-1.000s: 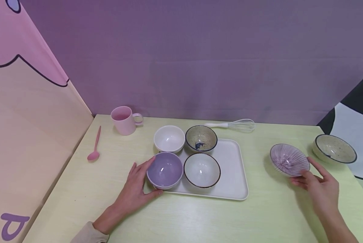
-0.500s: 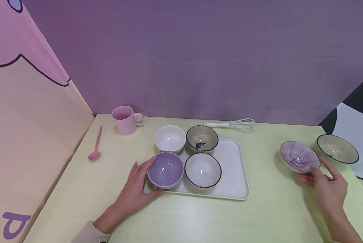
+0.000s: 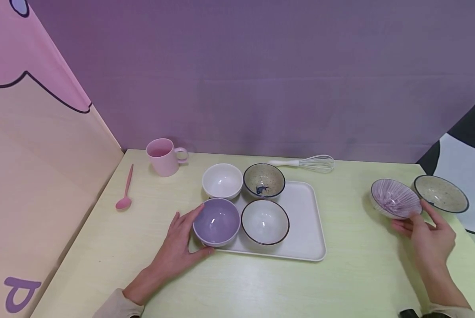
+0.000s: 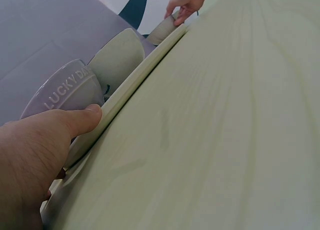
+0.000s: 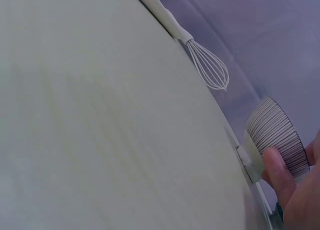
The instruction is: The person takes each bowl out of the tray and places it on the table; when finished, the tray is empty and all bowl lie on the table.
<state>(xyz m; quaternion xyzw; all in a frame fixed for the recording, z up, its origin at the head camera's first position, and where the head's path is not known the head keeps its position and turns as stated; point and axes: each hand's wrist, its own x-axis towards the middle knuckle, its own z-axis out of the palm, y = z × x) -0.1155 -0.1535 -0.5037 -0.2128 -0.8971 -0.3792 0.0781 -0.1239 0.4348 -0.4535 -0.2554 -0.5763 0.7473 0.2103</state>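
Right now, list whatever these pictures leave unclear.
Head view: white rectangular tray, left end mostly hidden by round lilac bowl and round all-white bowl.
Left wrist view: lilac bowl's lettering, end hidden by its curve.
Right wrist view: white wire whisk, handle tip cut by top edge.

Left hand: the person's left hand [image 3: 175,245] held the purple bowl [image 3: 216,221] at the front left of the white tray [image 3: 302,225].
Right hand: the right hand [image 3: 432,238] gripped the striped bowl [image 3: 395,198] near its rim, just beside the speckled bowl [image 3: 441,193].
Other bowls: the brown-rimmed bowl [image 3: 265,222] stood right of the purple bowl; the white bowl [image 3: 222,181] and blue-marked bowl [image 3: 264,179] stood behind them.
Table back: a pink mug [image 3: 163,161] stood left, a whisk [image 3: 314,163] lay behind the tray.
Table left: a pink spoon [image 3: 123,202] lay near the edge.
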